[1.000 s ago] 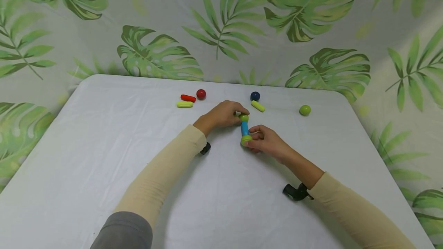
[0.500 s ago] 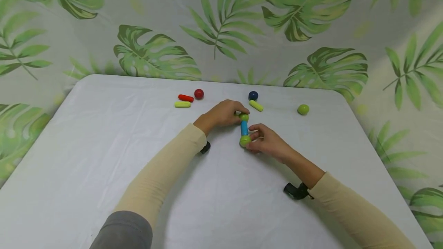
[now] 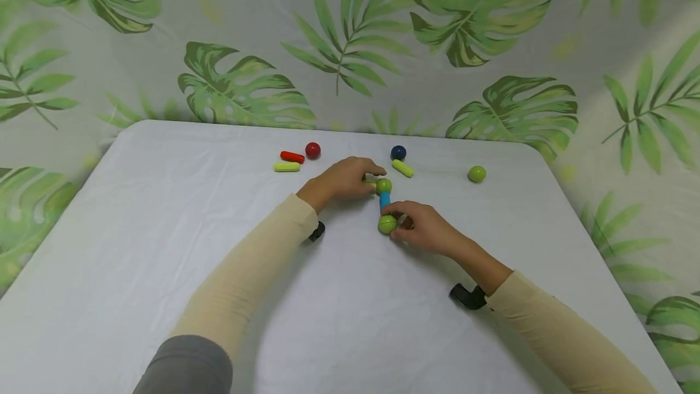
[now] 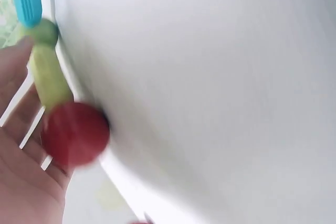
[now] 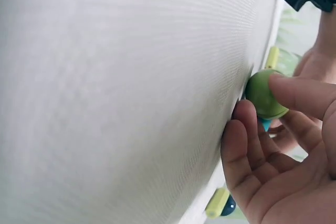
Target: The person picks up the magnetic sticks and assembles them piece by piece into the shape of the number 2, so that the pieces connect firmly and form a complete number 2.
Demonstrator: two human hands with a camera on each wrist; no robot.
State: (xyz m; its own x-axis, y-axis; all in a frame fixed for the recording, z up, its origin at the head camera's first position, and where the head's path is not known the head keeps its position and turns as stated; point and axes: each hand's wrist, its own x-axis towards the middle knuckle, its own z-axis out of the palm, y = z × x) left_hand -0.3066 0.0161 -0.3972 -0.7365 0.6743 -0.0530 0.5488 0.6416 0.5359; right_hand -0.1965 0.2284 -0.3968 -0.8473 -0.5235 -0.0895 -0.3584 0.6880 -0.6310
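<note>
Bent chain of toy balls and sticks, both hands on it, low at the bench point(image 3: 339, 309).
Near green ball point(image 3: 387, 224): glossy, seam around it, pinched by right hand point(image 3: 425, 225), thumb on its side, a finger reaching over onto the blue stick. Blue stick point(image 3: 385, 200): grooved, running from near ball away from the person to far green ball point(image 3: 384, 186). Yellow stick point(image 4: 50, 74): leaves far ball toward the left, into left hand point(image 3: 349, 179), thumb by the ball joint, fingers behind. Red ball point(image 4: 76, 135): at the yellow stick's other end, blurred in left wrist view, hidden under the hand from above.
</note>
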